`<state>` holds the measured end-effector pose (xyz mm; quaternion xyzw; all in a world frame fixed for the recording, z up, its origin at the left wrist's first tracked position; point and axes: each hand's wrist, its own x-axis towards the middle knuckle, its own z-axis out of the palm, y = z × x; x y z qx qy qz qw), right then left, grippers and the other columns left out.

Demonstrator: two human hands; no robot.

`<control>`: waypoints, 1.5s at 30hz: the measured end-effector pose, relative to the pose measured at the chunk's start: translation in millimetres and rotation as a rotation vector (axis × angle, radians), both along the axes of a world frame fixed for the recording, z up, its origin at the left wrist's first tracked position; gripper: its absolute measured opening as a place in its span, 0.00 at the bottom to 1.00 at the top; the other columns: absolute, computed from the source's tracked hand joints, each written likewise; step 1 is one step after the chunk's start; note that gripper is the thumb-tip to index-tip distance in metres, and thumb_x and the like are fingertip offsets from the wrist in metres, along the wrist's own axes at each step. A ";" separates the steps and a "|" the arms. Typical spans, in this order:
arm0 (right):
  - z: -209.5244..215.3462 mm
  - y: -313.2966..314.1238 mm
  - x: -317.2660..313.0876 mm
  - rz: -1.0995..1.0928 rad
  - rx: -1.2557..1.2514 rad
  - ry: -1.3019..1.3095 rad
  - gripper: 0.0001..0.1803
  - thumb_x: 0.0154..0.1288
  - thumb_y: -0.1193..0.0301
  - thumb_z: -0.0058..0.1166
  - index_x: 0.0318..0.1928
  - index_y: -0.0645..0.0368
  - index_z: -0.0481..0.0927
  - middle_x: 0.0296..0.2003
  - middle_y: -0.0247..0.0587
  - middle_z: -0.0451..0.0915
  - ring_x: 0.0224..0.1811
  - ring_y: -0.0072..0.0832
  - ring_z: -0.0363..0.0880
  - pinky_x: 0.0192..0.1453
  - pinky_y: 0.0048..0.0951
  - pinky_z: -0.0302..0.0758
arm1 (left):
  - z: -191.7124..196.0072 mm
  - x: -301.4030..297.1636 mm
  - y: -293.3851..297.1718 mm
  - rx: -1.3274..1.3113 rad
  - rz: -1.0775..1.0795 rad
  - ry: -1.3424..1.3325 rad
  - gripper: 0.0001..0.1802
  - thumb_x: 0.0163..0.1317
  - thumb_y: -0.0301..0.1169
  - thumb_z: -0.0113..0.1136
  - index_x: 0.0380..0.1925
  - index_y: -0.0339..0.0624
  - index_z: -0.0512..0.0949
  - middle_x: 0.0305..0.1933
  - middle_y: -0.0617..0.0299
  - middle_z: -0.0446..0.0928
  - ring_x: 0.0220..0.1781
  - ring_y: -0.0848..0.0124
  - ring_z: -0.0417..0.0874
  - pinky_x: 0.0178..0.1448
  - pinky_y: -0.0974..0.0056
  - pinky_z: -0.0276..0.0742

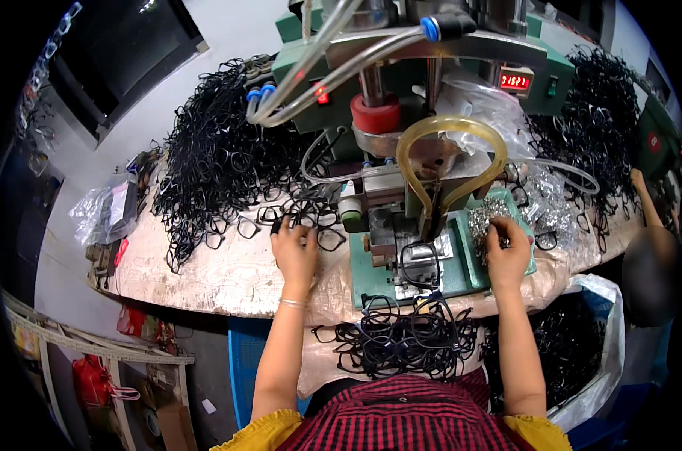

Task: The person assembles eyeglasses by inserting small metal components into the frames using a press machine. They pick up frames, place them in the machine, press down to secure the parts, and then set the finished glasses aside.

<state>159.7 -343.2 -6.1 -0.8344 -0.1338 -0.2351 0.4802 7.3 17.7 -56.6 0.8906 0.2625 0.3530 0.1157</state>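
My left hand (294,254) bends its fingers at the near edge of loose black eyeglass frames (303,213), left of a green press (382,289). Anything between those fingertips is hidden. On the right, my right hand (508,254) reaches into a green tray (474,279) of small shiny metal parts (487,213). Its fingers are drawn together over the parts, and I cannot make out what they hold. Between my hands, one black eyeglass frame (402,263) sits at the press's metal fixture (440,259). More black eyeglass frames (401,346) lie heaped in front of me, below the press.
Big tangled heaps of black frames (220,143) flank the press, which carries a red collar (375,113) and a bent yellowish hose (452,124). A white-lined bin (615,323) of black pieces stands at lower right. Another person's hand (638,180) shows at far right.
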 end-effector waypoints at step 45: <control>11.3 -11.3 -16.2 -0.137 -0.601 0.005 0.12 0.53 0.71 0.64 0.39 0.59 0.84 0.56 0.52 0.77 0.68 0.48 0.66 0.65 0.46 0.67 | 167.1 -51.1 -140.0 0.204 -0.970 -0.166 0.12 0.54 0.23 0.64 0.38 0.48 0.84 0.47 0.59 0.84 0.40 0.66 0.81 0.57 0.50 0.78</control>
